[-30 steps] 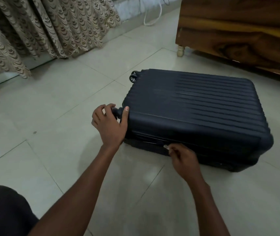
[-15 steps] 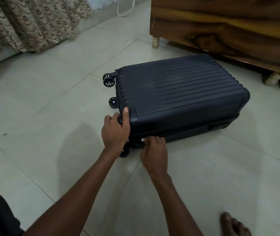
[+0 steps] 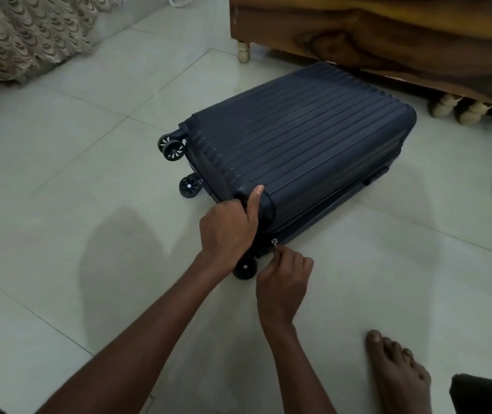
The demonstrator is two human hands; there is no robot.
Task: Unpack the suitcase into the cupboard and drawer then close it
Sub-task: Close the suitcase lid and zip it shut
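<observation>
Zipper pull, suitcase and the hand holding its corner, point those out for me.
zipper pull [image 3: 274,242]: head view, on the metal tab.
suitcase [image 3: 313,141]: head view, middle of the ribbed top shell.
left hand [image 3: 228,228]: head view, back of the hand gripping the corner.

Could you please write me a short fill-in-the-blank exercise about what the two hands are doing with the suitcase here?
1. The navy suitcase lies flat on the tiled ____.
2. The right hand pinches the metal ____ pull at the case's near corner.
3. The left hand holds that corner, its ____ pressed up on the ribbed shell.
4. Behind the case stands a ____ piece of furniture on pale turned legs.

Missing words: floor; zipper; thumb; wooden
</observation>
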